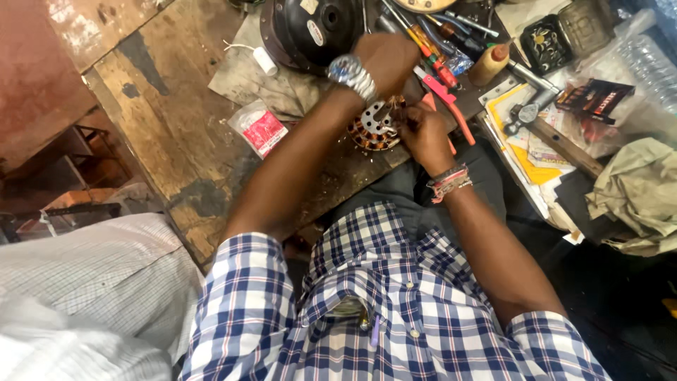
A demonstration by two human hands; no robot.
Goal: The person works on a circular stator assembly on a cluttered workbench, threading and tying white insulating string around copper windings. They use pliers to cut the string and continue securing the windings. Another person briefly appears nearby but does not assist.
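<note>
On the scarred wooden workbench (pixel 176 106), which takes up the upper middle of the head view, a person in a blue-and-white checked shirt (pixel 381 303) leans over the work with both forearms stretched forward. At the lower left a second person's pale checked sleeve (pixel 92 282) fills the corner, well apart from the hands. Toward the far edge of the bench sits a round black motor housing (pixel 310 28), resting on a grey rag (pixel 261 77), and to the right of it lies a clutter of screwdrivers (pixel 423 39) with coloured handles, a small brown bottle (pixel 488 63) and some yellow papers (pixel 525 141); a crumpled beige cloth (pixel 635 197) lies at the far right. Near the front edge of the bench, between the two hands, is a round stator with copper windings (pixel 374 127) around a pale metal centre plate. The left hand (pixel 384 60), with a silver wristwatch (pixel 351 74) on its wrist, reaches over the far side of the stator with fingers curled down; whether it grips anything I cannot tell. The right hand (pixel 423 130), with coloured thread bands (pixel 450 181) at the wrist, is closed against the stator's right rim, fingers bunched and touching the windings. Just beside that hand lie red-handled pliers (pixel 448 99). Left of the stator, apart from it, rests a small clear packet with a red label (pixel 259 127).
</note>
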